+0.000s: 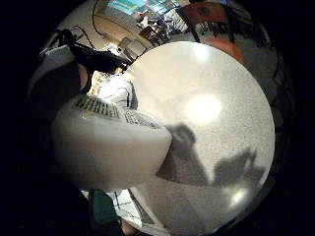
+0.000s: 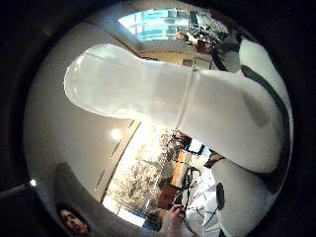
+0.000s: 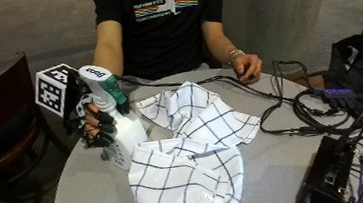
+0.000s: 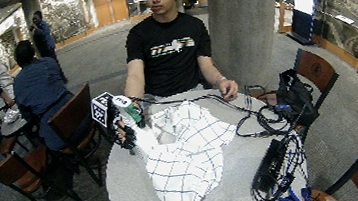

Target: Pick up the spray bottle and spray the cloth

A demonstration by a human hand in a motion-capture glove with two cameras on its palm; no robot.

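**Gloved hand grasps spray bottle beside checked cloth**

A person seated at the far side of a round grey speckled table (image 3: 275, 168) holds a translucent white plastic spray bottle (image 3: 123, 132) upright at the table's left edge. The gloved right hand (image 3: 97, 124) wraps its curled fingers around the bottle's neck, below a white spray head with a green trigger. The head carries a small dark mark, too small to read. In the palm views the bottle's smooth rounded body fills the frame close to the palm, with lines of fine print that are illegible.

The white cloth (image 3: 190, 156), woven with a dark windowpane check, lies crumpled just right of the bottle, spreading toward the near edge; a small tag shows at its near hem.

The person's bare left hand (image 3: 248, 67) rests on the table's far right, near black cables (image 3: 289, 108).
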